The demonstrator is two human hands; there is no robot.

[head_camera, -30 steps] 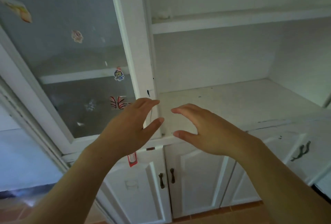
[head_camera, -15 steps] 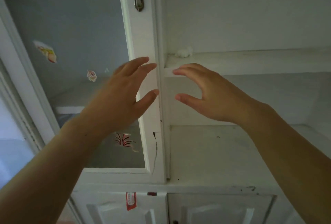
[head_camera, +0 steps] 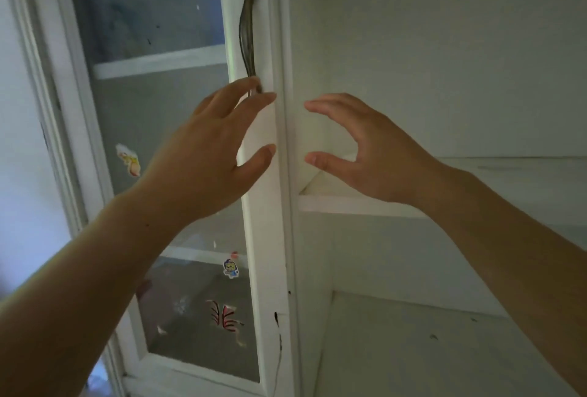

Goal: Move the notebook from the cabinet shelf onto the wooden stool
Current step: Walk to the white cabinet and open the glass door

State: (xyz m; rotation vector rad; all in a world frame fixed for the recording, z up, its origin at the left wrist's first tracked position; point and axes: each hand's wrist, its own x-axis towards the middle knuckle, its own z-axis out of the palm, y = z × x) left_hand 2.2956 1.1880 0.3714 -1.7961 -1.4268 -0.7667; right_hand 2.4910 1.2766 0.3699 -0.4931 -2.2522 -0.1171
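**A:** What's nearest?

**B:** Two bare forearms reach up and inward. The left hand [head_camera: 203,155] is raised in front of the white door stile [head_camera: 265,238]. Its fingers [head_camera: 244,90] are spread and nearly straight, the thumb is apart, and it holds nothing.

**A:** And the other?

**B:** The right hand [head_camera: 378,155] is level with it, just across the stile's edge, before the open compartment. Its fingers curve over the thumb in a wide C with nothing between them.

**A:** Does the left one touch the handle?

**B:** Its top fingertip overlaps the lower end of the metal handle [head_camera: 249,31]. Whether they touch, I cannot tell.

**A:** Farther back?

**B:** On the left is the glass door [head_camera: 152,110], which carries a cartoon sticker [head_camera: 231,268] and a red-lined sticker [head_camera: 225,317]. On the right, the upper shelf [head_camera: 508,174] sits behind the right hand, and the lower shelf [head_camera: 413,349] below it has a few dark specks. Behind both is the pale back wall [head_camera: 444,63].

**A:** The notebook?

**B:** I cannot place it from this view. The right hand covers the upper shelf's near left corner.
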